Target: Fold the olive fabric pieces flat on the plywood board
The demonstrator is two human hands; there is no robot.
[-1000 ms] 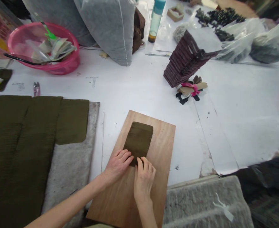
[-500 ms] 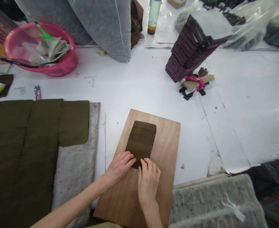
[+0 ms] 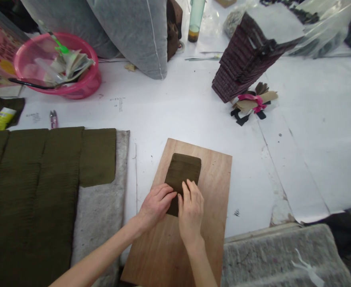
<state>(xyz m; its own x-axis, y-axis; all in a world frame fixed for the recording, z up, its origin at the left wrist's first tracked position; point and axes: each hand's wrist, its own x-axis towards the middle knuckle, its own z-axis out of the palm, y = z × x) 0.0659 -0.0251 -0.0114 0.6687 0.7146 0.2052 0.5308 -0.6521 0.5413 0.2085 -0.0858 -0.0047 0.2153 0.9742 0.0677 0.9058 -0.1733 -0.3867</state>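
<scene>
An olive-green fabric piece (image 3: pixel 183 167), roughly rectangular with rounded far corners, lies on a wooden board (image 3: pixel 205 223). Bent over its left edge, my left hand (image 3: pixel 155 203) has thumb and fingers closed at the cloth. My right hand (image 3: pixel 191 205) is at the middle and right side of the same piece, its thumb and curved fingers drawn in on it. The two thumb tips nearly meet. Between the hands, the near end of the cloth shows; the rest is covered by my fingers.
Rows of overlapping olive pieces (image 3: pixel 28 199) lie on a grey felt mat (image 3: pixel 100 215) at left. Behind are small snips (image 3: pixel 53 119), a pink basin (image 3: pixel 85 89), a tall maroon stack (image 3: pixel 241 59) and a tied scrap bundle (image 3: pixel 253 104). Grey padding (image 3: pixel 277 255) edges the near right.
Both hands have moved from the near edge of the fabric piece farther up over it. The whole view has shifted slightly; the board and cloth stay in place.
</scene>
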